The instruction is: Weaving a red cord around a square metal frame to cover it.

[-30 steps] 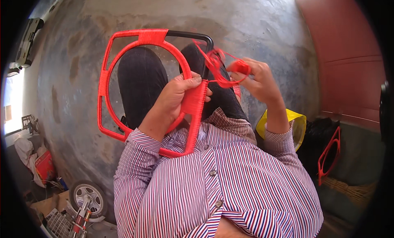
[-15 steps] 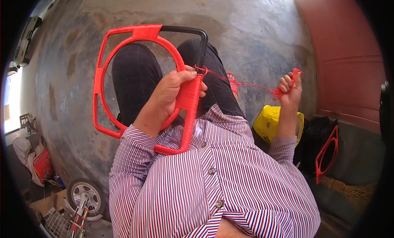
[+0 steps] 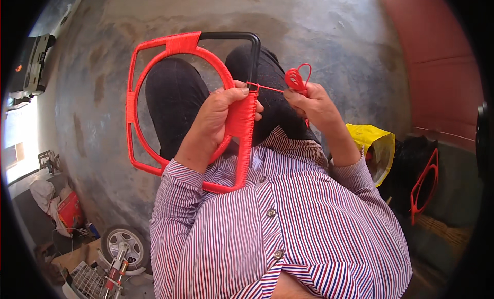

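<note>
A squarish frame with a round ring inside (image 3: 242, 160) rests over my lap, tilted up. Red cord is wound closely round most of it, while the black bar (image 3: 226, 36) at its upper right corner is bare. My left hand (image 3: 221, 106) grips the frame's right side, thumb pressed where the winding ends. From there a short stretch of red cord (image 3: 271, 89) runs to my right hand (image 3: 315, 104), which is closed on a looped bundle of the same cord (image 3: 295, 79). The right fingertips are partly hidden behind that hand.
To the right stand a yellow bag (image 3: 378, 144), dark plastic and another red frame (image 3: 425, 183). A red panel (image 3: 437, 57) borders the floor there. At lower left lie a small wheel (image 3: 125, 246), a grey rack (image 3: 86, 279) and a red package (image 3: 71, 211).
My right hand has come in from the far right to near the frame, bringing the cord bundle. The cord between the hands is much shorter and straighter. My left hand keeps its grip.
</note>
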The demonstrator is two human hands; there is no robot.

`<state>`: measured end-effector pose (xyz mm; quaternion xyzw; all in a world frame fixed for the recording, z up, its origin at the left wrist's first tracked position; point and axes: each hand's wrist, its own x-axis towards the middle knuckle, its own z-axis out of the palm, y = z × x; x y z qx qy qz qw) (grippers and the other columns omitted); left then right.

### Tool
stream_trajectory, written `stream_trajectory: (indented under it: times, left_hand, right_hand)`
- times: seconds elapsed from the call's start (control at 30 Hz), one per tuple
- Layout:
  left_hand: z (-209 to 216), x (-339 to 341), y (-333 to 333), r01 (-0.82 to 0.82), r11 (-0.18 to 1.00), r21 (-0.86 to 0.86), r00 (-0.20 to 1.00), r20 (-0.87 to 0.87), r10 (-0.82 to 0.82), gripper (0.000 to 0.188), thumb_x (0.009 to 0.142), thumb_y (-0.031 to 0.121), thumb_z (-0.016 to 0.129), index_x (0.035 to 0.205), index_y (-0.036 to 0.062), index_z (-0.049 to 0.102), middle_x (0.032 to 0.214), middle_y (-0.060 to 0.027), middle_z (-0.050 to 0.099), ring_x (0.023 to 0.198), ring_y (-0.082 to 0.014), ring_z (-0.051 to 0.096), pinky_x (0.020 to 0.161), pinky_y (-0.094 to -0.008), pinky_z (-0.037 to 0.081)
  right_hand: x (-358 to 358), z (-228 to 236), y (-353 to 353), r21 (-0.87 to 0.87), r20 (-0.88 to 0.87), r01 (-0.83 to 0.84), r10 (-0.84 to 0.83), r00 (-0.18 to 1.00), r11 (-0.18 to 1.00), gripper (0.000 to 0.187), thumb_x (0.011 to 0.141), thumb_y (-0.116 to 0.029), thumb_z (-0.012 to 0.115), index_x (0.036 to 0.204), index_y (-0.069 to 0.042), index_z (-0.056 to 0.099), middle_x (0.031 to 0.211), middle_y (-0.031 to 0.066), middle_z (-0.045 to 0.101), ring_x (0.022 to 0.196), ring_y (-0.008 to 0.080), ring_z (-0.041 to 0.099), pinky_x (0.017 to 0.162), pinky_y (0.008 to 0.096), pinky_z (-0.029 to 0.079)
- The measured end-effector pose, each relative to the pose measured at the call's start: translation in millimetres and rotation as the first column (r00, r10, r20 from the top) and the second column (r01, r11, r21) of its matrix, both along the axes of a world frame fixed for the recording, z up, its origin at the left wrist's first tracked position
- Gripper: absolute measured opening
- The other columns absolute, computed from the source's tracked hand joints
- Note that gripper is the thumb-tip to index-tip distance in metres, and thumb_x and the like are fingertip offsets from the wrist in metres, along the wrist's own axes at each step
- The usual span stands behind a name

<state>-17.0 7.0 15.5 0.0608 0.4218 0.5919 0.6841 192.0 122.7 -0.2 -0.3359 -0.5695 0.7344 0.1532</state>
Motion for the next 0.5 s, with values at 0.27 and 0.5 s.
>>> stream_trajectory:
  times: [0.27,0.5]
  left_hand:
    - [-2,-4,7,0.07,0.998,-0.007,0.997,-0.009,-0.07,0.017,0.093,0.014,0.058,0.105,0.0036,0.054,0.081,-0.0191,0.069,0.066,-0.0265,0.07,0.06,-0.0357,0.061]
    - [-6,-1,2,0.051,0.998,-0.034,0.999,0.005,-0.051,0.022,0.09,0.011,0.058,0.11,0.0045,0.051,0.084,-0.0217,0.067,0.069,-0.0298,0.07,0.062,-0.039,0.061]
  right_hand:
    - [17,-10,-23,-0.09,-0.074,-0.06,0.054,0.996,0.994,0.022,0.093,-0.018,0.063,0.075,-0.006,0.057,0.065,-0.0054,0.047,0.055,0.005,0.042,0.05,0.0238,0.033]
    - [21,-17,14,-0.08,0.125,0.046,-0.035,0.992,0.996,0.012,0.089,-0.014,0.06,0.08,-0.006,0.057,0.066,-0.0032,0.048,0.053,0.0062,0.043,0.048,0.0231,0.034]
